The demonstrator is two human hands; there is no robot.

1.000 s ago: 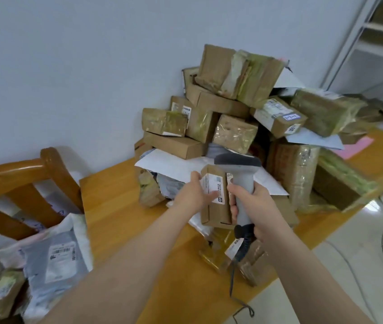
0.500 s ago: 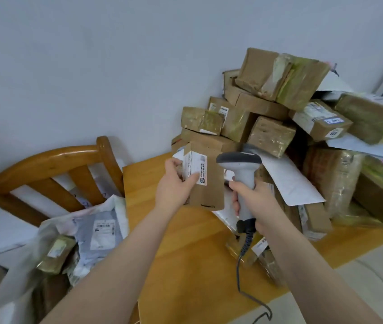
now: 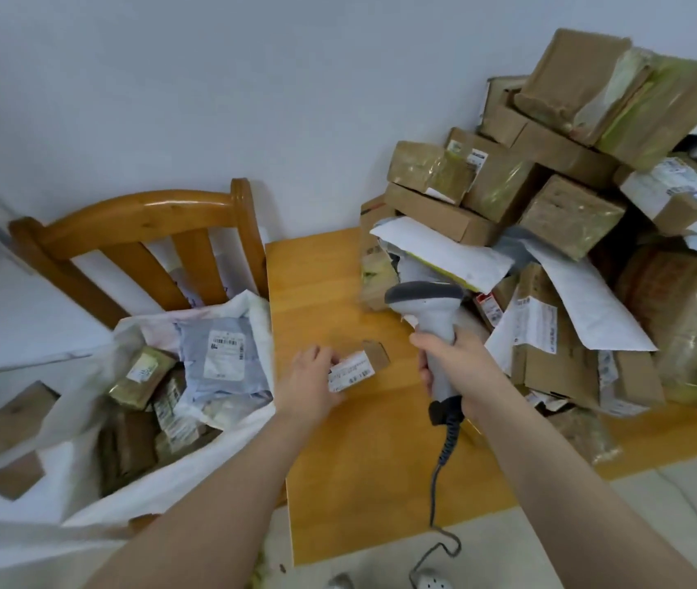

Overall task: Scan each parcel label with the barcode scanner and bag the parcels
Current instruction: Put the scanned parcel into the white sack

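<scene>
Head view looks down on a wooden table (image 3: pixel 325 282) with a chair (image 3: pixel 146 214) at its left and a high pile (image 3: pixel 550 197) of boxes and mailers at the far right. The left hand (image 3: pixel 310 386) holds a small parcel (image 3: pixel 359 365) low above the table, fingers curled around its left end, white label facing up. The parcel is blurred, so the label cannot be read. It sits between the bag (image 3: pixel 253 308) and the scanner (image 3: pixel 427 308), nearer to the scanner. The right hand (image 3: pixel 450 367) is wrapped firmly around the scanner's handle. The scanner stands upright with its head toward the left, above the parcel and not aimed at the label. Its cable (image 3: pixel 444 461) hangs down to the floor. The white bag is open on the chair seat, just beside the left table edge, and several parcels already lie inside. I judge that the bagging step is in hand, though the pictures cannot confirm the scan itself. The next move calls for carrying the parcel left over the table edge and the bag's rim, then opening the fingers above the mouth. After that, a new parcel must come from the pile, which looks loosely stacked and may slide.
</scene>
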